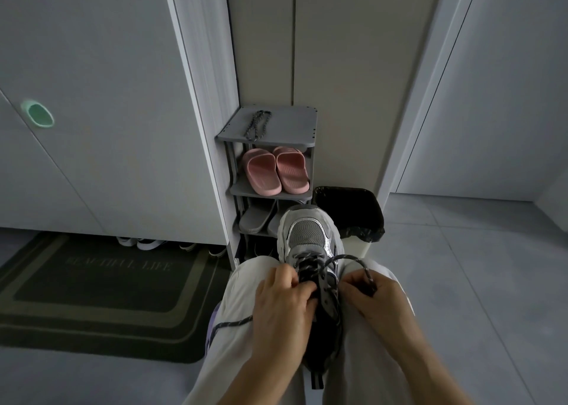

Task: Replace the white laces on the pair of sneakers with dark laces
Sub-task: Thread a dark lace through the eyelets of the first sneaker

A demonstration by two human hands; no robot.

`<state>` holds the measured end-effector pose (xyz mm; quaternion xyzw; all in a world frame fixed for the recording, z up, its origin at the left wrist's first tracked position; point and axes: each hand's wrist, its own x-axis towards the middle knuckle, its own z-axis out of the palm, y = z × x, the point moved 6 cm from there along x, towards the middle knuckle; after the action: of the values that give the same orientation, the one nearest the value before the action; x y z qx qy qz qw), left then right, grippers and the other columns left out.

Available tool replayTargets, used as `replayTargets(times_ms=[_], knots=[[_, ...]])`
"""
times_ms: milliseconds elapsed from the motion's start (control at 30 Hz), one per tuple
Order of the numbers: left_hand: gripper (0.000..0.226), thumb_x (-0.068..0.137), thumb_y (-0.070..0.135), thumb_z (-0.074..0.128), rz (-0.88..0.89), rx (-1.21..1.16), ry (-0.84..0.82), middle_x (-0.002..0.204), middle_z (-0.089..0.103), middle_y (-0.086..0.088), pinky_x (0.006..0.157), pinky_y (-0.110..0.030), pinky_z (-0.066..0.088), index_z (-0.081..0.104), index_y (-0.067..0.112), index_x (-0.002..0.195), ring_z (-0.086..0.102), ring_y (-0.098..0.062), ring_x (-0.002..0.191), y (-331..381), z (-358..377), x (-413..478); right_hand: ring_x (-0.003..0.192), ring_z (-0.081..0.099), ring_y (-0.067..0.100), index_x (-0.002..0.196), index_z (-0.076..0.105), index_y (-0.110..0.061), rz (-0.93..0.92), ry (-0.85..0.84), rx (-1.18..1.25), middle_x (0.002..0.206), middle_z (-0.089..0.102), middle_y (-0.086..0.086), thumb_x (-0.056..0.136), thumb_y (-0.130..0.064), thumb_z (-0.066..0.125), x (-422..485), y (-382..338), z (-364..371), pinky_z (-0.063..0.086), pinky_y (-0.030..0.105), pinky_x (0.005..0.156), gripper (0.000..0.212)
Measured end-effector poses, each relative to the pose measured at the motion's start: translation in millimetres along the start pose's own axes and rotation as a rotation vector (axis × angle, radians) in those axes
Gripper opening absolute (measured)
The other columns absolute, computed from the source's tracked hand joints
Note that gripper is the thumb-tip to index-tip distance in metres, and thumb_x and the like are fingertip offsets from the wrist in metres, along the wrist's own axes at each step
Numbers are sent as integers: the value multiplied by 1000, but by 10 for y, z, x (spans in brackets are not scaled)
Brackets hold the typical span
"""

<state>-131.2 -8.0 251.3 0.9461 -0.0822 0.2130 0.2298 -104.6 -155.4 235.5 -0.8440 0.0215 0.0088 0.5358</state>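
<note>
A grey and white sneaker [309, 235] lies between my knees, toe pointing away from me. A dark speckled lace [347, 258] is threaded through its lower eyelets and arcs out to the right. My left hand [284, 300] grips the left side of the sneaker at the eyelets. My right hand [373, 294] pinches the free end of the dark lace beside the shoe's right side. Another length of the dark lace [232, 323] trails across my left thigh. A second dark lace [257, 125] lies coiled on top of the shoe rack [295, 121].
The grey shoe rack holds pink slippers [276, 171] and grey slippers [256, 217] on lower shelves. A bin with a black liner [350, 211] stands right of it. A dark doormat [101, 288] lies on the floor at left, with shoes [147, 243] under the cabinet.
</note>
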Motion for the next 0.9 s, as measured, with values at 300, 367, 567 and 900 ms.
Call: replayTargets(times_ms=[300,367,567,900], knots=[[28,53,19,88,-6,-76,65,75,47,8,62,-16,41,72,24,76,42,-4,70,-33,103,-11,57,52,3,69,65,-30,-1,17,-57,66,64,-5,78,-24,66,20,39,-32,46,30,65,10],[27,54,20,88,1,-80,80,75,47,8,61,-16,42,73,24,76,40,-3,70,-44,118,-15,55,50,2,69,65,-32,-8,12,-78,64,64,-7,78,-28,66,12,27,-26,45,30,63,10],[29,55,16,87,-7,-115,82,77,49,6,60,-19,49,73,21,79,37,-5,75,-76,174,-30,56,53,-2,71,67,-13,-30,-59,-21,63,64,-1,81,-10,66,-5,-31,72,41,9,56,10],[15,73,24,72,47,-195,19,81,34,21,76,1,31,58,29,72,38,1,77,-247,-49,-121,64,60,14,72,67,-22,-13,29,80,66,67,-3,86,-14,60,82,130,-48,49,35,64,18]])
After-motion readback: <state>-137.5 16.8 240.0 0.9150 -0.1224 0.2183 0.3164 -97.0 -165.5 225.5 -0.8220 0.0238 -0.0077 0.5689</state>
